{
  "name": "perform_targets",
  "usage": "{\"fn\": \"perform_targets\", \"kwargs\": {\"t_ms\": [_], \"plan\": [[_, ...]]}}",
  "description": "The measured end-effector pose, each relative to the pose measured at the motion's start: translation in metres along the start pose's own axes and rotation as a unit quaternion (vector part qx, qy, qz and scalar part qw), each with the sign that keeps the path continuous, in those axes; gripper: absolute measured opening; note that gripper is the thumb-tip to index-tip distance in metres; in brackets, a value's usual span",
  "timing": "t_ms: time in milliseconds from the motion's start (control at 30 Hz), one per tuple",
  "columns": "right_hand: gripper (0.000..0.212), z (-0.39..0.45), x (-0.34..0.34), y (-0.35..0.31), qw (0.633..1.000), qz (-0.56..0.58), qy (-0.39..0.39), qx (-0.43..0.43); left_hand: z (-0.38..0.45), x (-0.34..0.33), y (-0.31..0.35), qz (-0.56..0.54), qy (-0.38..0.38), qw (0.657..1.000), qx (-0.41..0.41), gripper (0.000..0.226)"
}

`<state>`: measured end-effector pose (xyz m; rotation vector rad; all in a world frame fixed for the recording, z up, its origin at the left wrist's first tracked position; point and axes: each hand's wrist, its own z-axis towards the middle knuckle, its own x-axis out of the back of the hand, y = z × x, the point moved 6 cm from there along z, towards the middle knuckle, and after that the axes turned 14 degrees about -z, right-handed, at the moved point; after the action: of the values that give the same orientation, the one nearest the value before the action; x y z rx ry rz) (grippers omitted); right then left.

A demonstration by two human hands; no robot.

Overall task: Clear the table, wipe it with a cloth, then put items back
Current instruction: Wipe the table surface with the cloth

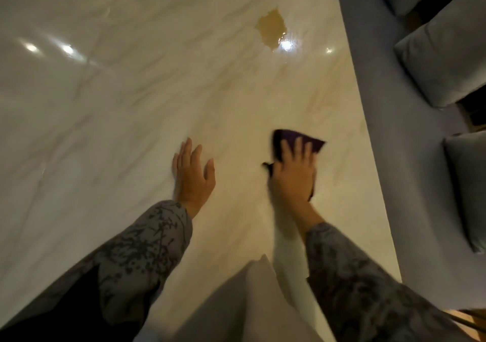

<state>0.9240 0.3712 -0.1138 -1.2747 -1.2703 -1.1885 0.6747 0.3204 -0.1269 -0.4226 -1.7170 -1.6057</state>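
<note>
While the right hand (293, 173) presses a dark purple cloth (302, 141) flat against the marble table (118, 110), its fingers spread straight over the fabric rather than curled round it, the left hand (193, 173) rests just beside it on the bare stone, palm down and fingers relaxed, holding nothing. Both the cloth and the hand on it are blurred, which suggests a wiping stroke in progress. Judging by how things lie, the clearing step looks done: no dishes or other items show on the part of the tabletop in view. Wiping is under way but far from finished, since a brownish spill (272, 27) sits well beyond the cloth, toward the far side of the table near a bright reflection, and it appears untouched. After that is mopped up and the surface is covered, the items must be brought back; none of them can be seen from here, so where they wait cannot be told. Grey cushioned chairs (447, 60) stand along the right edge of the table. No brand, label or writing can be read anywhere; the patterned sleeves (139, 249) carry only a dark leafy print.
</note>
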Motion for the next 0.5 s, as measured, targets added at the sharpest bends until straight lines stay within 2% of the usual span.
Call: {"fn": "perform_targets", "kwargs": {"t_ms": [100,200,267,333,433,500], "plan": [[0.067,-0.067,-0.001,-0.056,0.993,0.005,-0.015,0.121,-0.001,0.007,0.000,-0.066,-0.017,0.998,0.010,0.053],[0.062,-0.117,-0.008,-0.062,0.979,0.005,-0.021,0.203,-0.014,0.021,-0.001,-0.120,-0.032,0.992,0.032,0.051],[0.060,-0.134,-0.013,-0.039,0.984,0.008,-0.024,0.176,-0.036,0.035,-0.005,-0.124,-0.022,0.992,0.023,0.048],[0.060,-0.143,-0.013,-0.008,0.994,0.011,-0.024,0.109,-0.067,0.051,-0.018,-0.105,-0.001,0.994,0.016,0.045],[0.060,-0.149,-0.012,0.046,1.000,0.013,-0.004,-0.006,-0.110,0.077,-0.047,-0.026,0.030,0.999,0.025,0.050],[0.059,-0.152,-0.011,0.077,0.997,0.002,-0.001,-0.074,-0.130,0.094,-0.067,0.040,0.025,0.999,0.020,0.056]]}}
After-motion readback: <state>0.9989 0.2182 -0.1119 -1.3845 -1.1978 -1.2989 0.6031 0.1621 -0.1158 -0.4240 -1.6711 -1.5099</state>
